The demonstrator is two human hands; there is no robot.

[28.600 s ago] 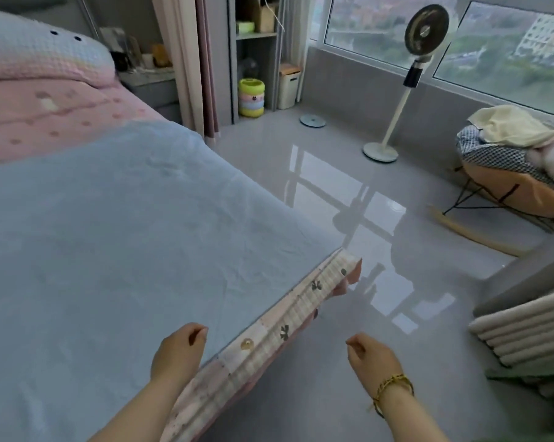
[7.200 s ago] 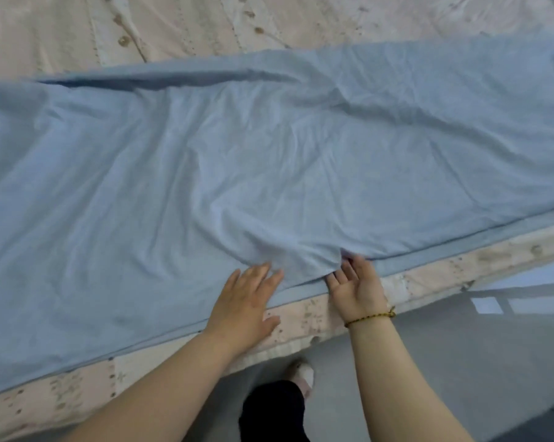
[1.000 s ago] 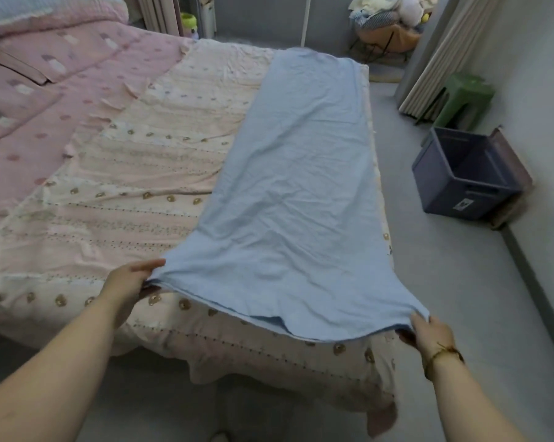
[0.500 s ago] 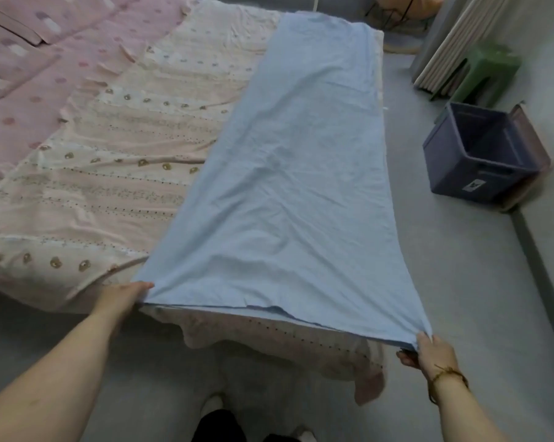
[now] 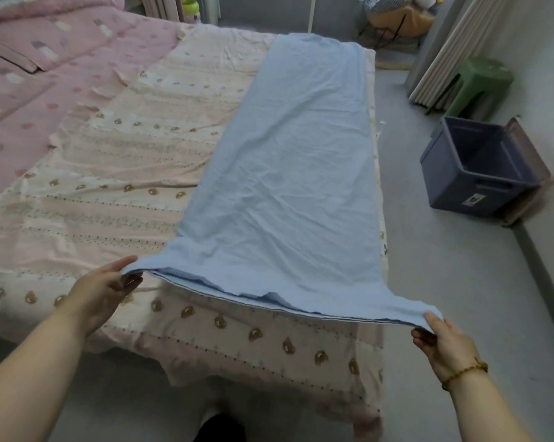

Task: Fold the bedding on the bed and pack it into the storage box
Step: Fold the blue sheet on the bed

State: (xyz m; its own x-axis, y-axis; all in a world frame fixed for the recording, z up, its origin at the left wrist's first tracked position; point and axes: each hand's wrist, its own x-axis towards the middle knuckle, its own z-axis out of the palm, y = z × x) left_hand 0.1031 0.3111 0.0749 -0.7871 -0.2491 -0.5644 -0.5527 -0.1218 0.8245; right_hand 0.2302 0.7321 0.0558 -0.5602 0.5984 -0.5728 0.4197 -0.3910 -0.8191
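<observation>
Left fingers (image 5: 131, 281) tucked under sheet corner, tips hidden on my feed; thumb on top, pinching. Right fingers (image 5: 424, 334) same deal at other corner. Left hand (image 5: 100, 291) and right hand (image 5: 446, 344) spread wide, forearms (image 5: 30, 378) cut off by frame. Blue sheet (image 5: 288, 173) lies as long strip along right side of bed (image 5: 109, 193), near end lifted. Storage box (image 5: 479, 173) open on floor, right.

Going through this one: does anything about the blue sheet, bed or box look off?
Nothing damaged or spilled. The blue sheet lies folded lengthwise along the right side of the bed. Only its near edge, pinched by the left hand and right hand, shows lower layers peeking out unevenly. The storage box stands open on the floor.
</observation>
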